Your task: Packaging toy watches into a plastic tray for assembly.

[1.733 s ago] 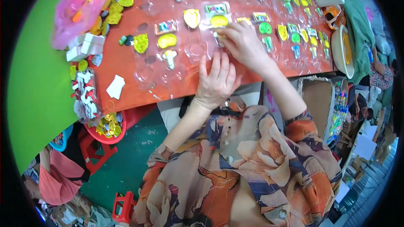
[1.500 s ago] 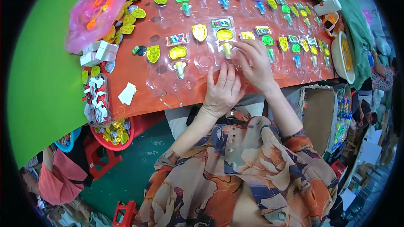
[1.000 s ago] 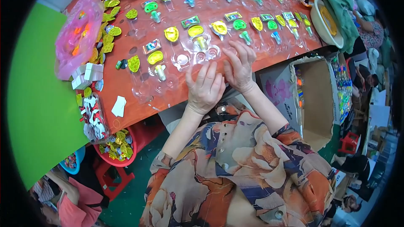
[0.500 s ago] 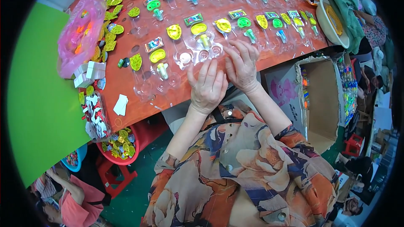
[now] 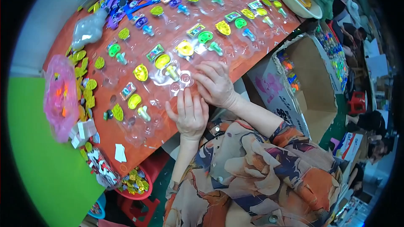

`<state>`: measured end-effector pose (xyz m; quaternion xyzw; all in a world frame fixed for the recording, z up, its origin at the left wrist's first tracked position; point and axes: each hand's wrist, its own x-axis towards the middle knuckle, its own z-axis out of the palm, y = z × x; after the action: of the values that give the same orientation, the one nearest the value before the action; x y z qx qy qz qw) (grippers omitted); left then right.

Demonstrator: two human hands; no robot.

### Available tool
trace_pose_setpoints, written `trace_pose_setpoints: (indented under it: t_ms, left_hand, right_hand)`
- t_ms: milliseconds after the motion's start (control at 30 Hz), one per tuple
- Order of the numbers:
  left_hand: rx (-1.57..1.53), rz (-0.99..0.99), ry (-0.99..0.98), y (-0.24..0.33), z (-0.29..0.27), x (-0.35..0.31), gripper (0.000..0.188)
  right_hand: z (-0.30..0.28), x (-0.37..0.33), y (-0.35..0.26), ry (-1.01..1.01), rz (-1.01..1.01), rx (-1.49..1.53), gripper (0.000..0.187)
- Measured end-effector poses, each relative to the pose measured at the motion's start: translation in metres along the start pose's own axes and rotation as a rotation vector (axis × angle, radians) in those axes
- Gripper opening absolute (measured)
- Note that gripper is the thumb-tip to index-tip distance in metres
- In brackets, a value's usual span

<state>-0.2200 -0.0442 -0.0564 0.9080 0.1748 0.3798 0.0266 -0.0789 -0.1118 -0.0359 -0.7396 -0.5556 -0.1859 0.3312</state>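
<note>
Shirt (image 5: 252,155) with a big loose floral print is nearest, on the wearer's side of one clear plastic tray (image 5: 185,77) that both hands are at. Left hand (image 5: 190,115) is palm down by that tray's near edge, fingers long and loosely spread. Right hand (image 5: 216,85) is over by the tray's right end, fingers also stretched out and a little apart. Undersides are hidden on both, so can't tell how firmly either one touches the plastic.

Tray itself lies flat on the reddish table (image 5: 109,134): round wells toward the hands, then a stubby yellow-and-white piece (image 5: 171,72), a yellow oval cup (image 5: 162,62) past that, and a green-edged packet (image 5: 155,52) at the far end.

Red basin (image 5: 149,187) of gold pieces sits lower than the tray, off to its left and closer in. White cards (image 5: 120,153) lie left of the tray too, with another loaded tray (image 5: 156,120) between. Open cardboard box (image 5: 317,75) is well to its right, past the table edge.

Just beyond the tray there's a shiny yellow piece (image 5: 184,48), then rows more with green and blue bits. Pink plastic bag (image 5: 61,96) is way left of it. Farthest past it: a tangle of blue and purple straps (image 5: 126,0), plus a pale basin (image 5: 290,1) off to the right.
</note>
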Motion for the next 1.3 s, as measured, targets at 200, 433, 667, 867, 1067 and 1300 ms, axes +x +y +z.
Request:
trace_pose_setpoints:
  t_ms: [200, 433, 667, 867, 1067, 1300]
  left_hand:
    - [-0.015, 0.004, -0.013, 0.000, -0.003, -0.001, 0.024]
    - [-0.011, 0.058, -0.029, -0.001, -0.002, 0.000, 0.021]
    - [-0.041, 0.030, -0.059, 0.000, -0.008, 0.006, 0.017]
    - [-0.114, 0.051, -0.094, 0.000, -0.005, 0.004, 0.019]
    - [-0.161, 0.078, -0.124, -0.002, -0.006, 0.005, 0.019]
    - [-0.137, 0.081, -0.107, -0.004, -0.007, 0.004, 0.018]
  right_hand:
    - [0.000, 0.000, -0.001, 0.001, 0.003, 0.021, 0.034]
    - [-0.001, 0.000, 0.000, 0.016, 0.016, 0.014, 0.035]
    - [0.003, 0.001, 0.000, 0.029, 0.037, 0.012, 0.037]
    - [0.001, -0.003, 0.002, 0.032, 0.074, 0.043, 0.038]
    - [0.001, -0.004, 0.003, 0.059, 0.088, 0.020, 0.038]
    - [0.004, -0.001, 0.000, 0.067, 0.087, 0.026, 0.038]
